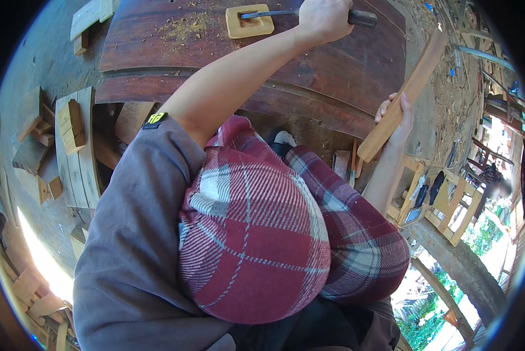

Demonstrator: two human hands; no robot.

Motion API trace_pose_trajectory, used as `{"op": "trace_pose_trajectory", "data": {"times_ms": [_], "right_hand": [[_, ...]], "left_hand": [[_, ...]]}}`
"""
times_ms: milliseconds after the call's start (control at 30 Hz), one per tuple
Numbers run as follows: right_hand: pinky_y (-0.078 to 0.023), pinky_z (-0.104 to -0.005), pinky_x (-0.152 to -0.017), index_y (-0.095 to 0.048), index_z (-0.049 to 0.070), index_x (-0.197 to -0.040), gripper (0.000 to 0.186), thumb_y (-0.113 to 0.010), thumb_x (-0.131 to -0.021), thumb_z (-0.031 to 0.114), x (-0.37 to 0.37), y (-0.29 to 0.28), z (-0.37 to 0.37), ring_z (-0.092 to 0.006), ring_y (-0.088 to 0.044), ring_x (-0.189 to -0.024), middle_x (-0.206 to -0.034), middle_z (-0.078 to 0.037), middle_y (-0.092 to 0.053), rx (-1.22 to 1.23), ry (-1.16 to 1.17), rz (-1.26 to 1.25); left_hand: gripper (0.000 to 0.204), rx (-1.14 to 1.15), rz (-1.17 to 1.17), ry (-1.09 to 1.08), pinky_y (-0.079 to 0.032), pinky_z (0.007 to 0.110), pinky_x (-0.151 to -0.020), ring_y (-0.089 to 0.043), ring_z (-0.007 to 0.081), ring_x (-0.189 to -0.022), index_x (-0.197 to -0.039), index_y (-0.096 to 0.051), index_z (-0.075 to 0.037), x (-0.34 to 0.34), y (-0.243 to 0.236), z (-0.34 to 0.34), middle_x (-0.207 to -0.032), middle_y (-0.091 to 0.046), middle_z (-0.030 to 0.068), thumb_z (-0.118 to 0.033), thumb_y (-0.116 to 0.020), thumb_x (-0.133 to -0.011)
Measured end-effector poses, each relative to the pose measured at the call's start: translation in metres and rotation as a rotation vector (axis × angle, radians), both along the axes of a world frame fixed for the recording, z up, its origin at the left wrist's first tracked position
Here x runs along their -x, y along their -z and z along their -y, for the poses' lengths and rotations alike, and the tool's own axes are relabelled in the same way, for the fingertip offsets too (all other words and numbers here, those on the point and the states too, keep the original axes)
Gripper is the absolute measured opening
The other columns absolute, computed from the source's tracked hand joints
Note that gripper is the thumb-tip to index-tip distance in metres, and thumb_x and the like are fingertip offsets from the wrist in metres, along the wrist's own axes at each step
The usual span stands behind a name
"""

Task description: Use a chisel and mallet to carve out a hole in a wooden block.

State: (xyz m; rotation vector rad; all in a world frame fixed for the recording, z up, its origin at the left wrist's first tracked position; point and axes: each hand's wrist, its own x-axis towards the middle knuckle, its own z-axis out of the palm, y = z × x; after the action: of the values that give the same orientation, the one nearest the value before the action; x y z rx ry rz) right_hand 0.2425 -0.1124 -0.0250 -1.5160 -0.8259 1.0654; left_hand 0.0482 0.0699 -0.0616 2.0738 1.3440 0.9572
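Observation:
My left hand (326,22) is closed around a chisel (269,14), whose dark handle end sticks out to the right of the fist. The chisel's tip reaches into a recess in a small pale wooden block (235,29). That block lies on a dark reddish-brown wooden board (344,73). At the right, my right hand (398,120) grips a long flat wooden bar (417,79), held slanted near the board's right edge. The bar is apart from the chisel handle.
Wood shavings (186,24) lie on the board, left of the block. Planks and wood offcuts (72,126) are stacked at the left. A wooden rack with tools (435,190) stands at the right. My knees, in plaid cloth (256,234), are close below the board.

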Motion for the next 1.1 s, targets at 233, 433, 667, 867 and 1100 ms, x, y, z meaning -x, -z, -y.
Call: {"op": "trace_pose_trajectory", "data": {"times_ms": [233,433,667,867,1100], "right_hand": [[-0.047,-0.0248,-0.052,-0.058,-0.001,-0.102,0.039,-0.060,-0.095,0.037,-0.002,0.005,0.012,-0.0134,-0.058,-0.055,-0.068,-0.009,-0.059,0.108,-0.093,0.031],[-0.048,-0.0278,-0.082,-0.059,-0.004,-0.122,0.062,-0.077,-0.080,0.038,0.025,-0.004,0.014,-0.0115,-0.060,-0.095,-0.103,-0.011,-0.067,0.318,-0.551,0.479],[-0.051,-0.0385,-0.085,-0.059,-0.002,-0.123,0.072,-0.079,-0.071,0.044,0.060,0.003,0.014,-0.0313,-0.068,-0.095,-0.104,-0.022,-0.069,0.457,-0.688,0.669],[-0.052,-0.0402,-0.083,-0.060,-0.003,-0.118,0.068,-0.077,-0.072,0.045,0.055,0.008,0.007,-0.0344,-0.069,-0.092,-0.099,-0.025,-0.069,0.435,-0.611,0.745],[-0.052,-0.0385,-0.081,-0.062,-0.001,-0.114,0.059,-0.078,-0.075,0.041,0.050,-0.003,0.002,-0.0308,-0.070,-0.090,-0.096,-0.022,-0.070,0.395,-0.526,0.740]], "left_hand": [[0.020,-0.214,0.319,-0.277,-0.052,0.048,-0.071,-0.065,0.0417,-0.081,-0.087,-0.064,-0.005,0.041,-0.058,-0.024,-0.079,-0.067,0.0218,-0.022,-0.068,-0.077],[0.018,-0.132,0.706,-0.334,-0.036,0.027,-0.045,-0.048,0.0082,-0.050,-0.078,-0.055,-0.007,0.163,-0.043,-0.091,-0.059,-0.052,-0.0023,-0.013,-0.070,-0.085],[0.020,0.126,0.981,-0.102,-0.033,0.025,-0.046,-0.043,0.0064,-0.048,-0.082,-0.054,-0.012,0.151,-0.021,-0.058,-0.060,-0.048,-0.0042,-0.017,-0.072,-0.089],[0.023,0.342,0.976,0.047,-0.035,0.024,-0.050,-0.045,0.0068,-0.053,-0.080,-0.052,-0.012,0.144,-0.023,-0.039,-0.063,-0.049,-0.0037,-0.017,-0.072,-0.090],[0.024,0.324,0.911,0.053,-0.034,0.025,-0.049,-0.043,0.0073,-0.053,-0.081,-0.051,-0.011,0.117,-0.044,-0.006,-0.062,-0.046,-0.0041,-0.018,-0.072,-0.090]]}}
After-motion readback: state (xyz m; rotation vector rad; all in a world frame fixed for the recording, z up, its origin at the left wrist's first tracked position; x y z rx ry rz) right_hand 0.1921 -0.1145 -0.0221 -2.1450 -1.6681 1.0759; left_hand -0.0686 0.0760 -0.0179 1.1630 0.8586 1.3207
